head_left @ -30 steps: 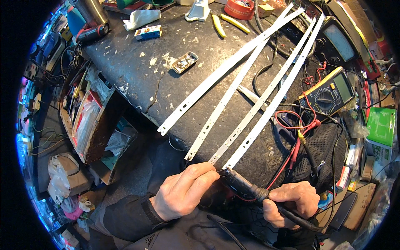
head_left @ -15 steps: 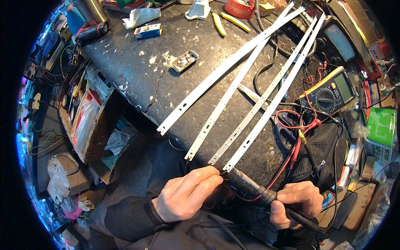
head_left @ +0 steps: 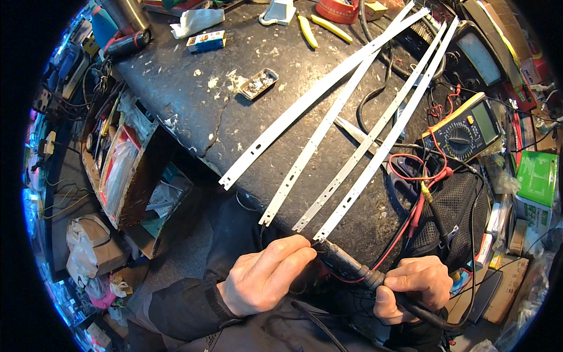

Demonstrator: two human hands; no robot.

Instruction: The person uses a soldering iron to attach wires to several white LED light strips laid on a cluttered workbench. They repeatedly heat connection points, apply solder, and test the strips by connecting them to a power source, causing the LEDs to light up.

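My right hand (head_left: 417, 286) is closed around the handle of a soldering iron (head_left: 349, 261), which points up and left. The iron's tip is at the near end of the rightmost white LED strip (head_left: 375, 154). My left hand (head_left: 267, 277) is pinched beside the same strip end, on what looks like a thin dark wire; the fingers mostly hide it. Three more strips lie fanned on the dark bench, including a narrow strip (head_left: 345, 175) beside it and a wide leftmost strip (head_left: 281, 129). Their near ends reach the bench's front edge.
A small metal tin (head_left: 258, 84) sits on the cracked bench top (head_left: 176, 88). To the right are a yellow multimeter (head_left: 466, 130) with red leads, scissors (head_left: 402, 186) and a black mesh pouch (head_left: 454, 211). Yellow-handled pliers (head_left: 308, 32) lie at the back, an open drawer (head_left: 132, 182) at left.
The soldering iron and my right hand have shifted slightly left, bringing the tip closer to the strip end. My left hand has moved a little to the right, still pinched.
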